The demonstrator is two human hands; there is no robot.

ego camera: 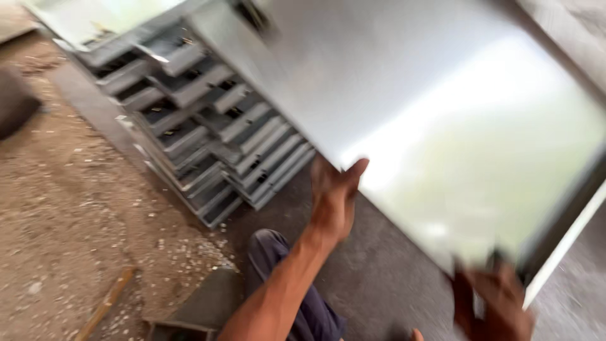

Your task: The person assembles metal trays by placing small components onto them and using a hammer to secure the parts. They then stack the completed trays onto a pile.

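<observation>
- While the view is smeared by motion, a large flat metal sheet fills the upper right of the frame, tilted and raised off the floor, its pale grey face catching a bright reflection.
- Left hand: it sits at the sheet's lower edge near the middle, palm toward the metal, thumb up along the edge; the grip looks loose, fingers spread rather than curled, touching the sheet (whether they wrap behind it cannot be told).
- Right hand: it is at the sheet's lower right corner, badly blurred; the grip seems closed on the sheet's edge there, though single fingers cannot be made out.
- Behind the sheet, to the left, a stack of folded metal panels leans in layered rows, the flanged edges facing the camera.
- Below the left forearm a knee in dark blue trousers shows.
- Floor: bare, dusty earth on the left, strewn with small pale chips; smoother and greyer under the sheet.
- A wooden stick lies on the dirt at lower left, well apart from both hands.
</observation>
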